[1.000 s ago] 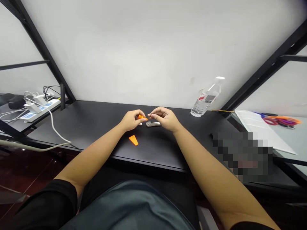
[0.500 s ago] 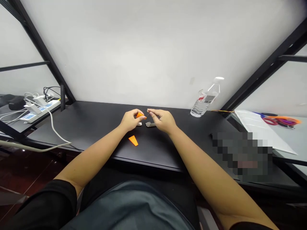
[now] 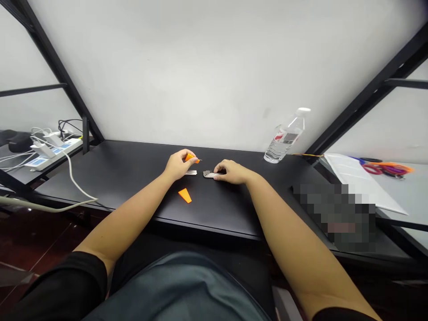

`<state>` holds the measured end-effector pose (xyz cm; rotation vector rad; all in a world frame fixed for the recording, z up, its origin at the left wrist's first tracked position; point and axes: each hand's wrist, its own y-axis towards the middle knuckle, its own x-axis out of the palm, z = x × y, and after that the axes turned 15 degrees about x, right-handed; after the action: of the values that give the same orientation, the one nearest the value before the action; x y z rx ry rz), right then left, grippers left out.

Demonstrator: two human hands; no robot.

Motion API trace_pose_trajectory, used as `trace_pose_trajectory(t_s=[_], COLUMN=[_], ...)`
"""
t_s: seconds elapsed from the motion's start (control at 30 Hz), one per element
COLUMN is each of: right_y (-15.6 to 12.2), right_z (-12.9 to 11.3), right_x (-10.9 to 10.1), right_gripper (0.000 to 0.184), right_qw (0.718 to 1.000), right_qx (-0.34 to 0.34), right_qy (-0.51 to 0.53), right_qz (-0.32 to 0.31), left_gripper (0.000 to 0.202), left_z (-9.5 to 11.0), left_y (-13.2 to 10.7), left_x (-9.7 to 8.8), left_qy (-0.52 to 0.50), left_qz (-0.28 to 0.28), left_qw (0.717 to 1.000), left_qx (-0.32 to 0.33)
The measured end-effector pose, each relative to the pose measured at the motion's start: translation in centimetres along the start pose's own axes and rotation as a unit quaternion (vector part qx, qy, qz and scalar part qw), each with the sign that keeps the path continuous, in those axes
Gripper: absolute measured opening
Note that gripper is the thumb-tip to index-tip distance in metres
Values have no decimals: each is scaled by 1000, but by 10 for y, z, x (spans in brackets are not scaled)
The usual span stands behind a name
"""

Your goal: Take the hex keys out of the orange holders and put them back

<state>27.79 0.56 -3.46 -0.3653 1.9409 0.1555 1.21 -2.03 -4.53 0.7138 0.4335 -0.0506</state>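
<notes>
My left hand (image 3: pixel 177 165) pinches an orange plastic holder (image 3: pixel 190 157) just above the table. A thin metal piece sticks out of the holder's right side. Below those fingers lie several straight silver rods (image 3: pixel 191 172), partly covered by the hand. To the right, my right hand (image 3: pixel 233 171) rests at a row of bent metal hex keys (image 3: pixel 208 174), its thumb and fingers closed around their right-hand part. Their far ends are hidden under the palm. A flat orange wedge-shaped piece (image 3: pixel 185 195) lies nearer the table's front edge.
A clear water bottle (image 3: pixel 284 138) stands at the back right of the black table (image 3: pixel 133 178). White sheets (image 3: pixel 364 183) and scissors (image 3: pixel 384 168) lie at the far right, behind a blurred-out dark item (image 3: pixel 337 216). A power strip (image 3: pixel 55 154) with cables is at left.
My right hand has come down from beside the orange holder onto the hex keys. My left hand has shifted slightly left, still holding the holder, and the rods below it show more.
</notes>
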Motion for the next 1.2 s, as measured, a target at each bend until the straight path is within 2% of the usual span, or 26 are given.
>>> trace_pose_trajectory(t_s=[0.27, 0.33, 0.47, 0.6, 0.77, 0.87, 0.97, 1.07, 1.2], right_y=[-4, -6, -8, -10, -9, -8, -8, -10, -12], right_z=[-1, -3, -9, -13, -21, -29, -37, -42, -44], right_x=[-1, -1, -4, -8, -2, 4, 8, 8, 6], right_gripper=[23, 20, 13, 15, 25, 36, 33, 28, 26], right_qw=[998, 998, 999, 992, 959, 930, 897, 873, 868], right_qx=[12, 5, -42, -60, -83, -94, -97, -112, -122], right_qy=[41, 33, -1, 64, 224, 323, 409, 455, 463], right_qz=[-56, -54, 0, 86, 155, 151, 139, 132, 135], left_gripper=[23, 24, 23, 20, 20, 24, 28, 28, 29], left_z=[6, 6, 5, 5, 9, 14, 18, 20, 22], left_y=[-1, -1, -1, -1, -1, -2, -3, -3, -5], left_x=[-1, -1, -1, -1, 0, 0, 0, 0, 1], left_qy=[18, 19, 11, 2, -29, -54, -65, -76, -99], left_qz=[-31, -36, -42, -46, -46, -55, -60, -63, -59], left_qw=[999, 999, 999, 999, 998, 997, 995, 995, 993], left_qx=[7, 9, 19, 24, 34, 32, 33, 34, 20])
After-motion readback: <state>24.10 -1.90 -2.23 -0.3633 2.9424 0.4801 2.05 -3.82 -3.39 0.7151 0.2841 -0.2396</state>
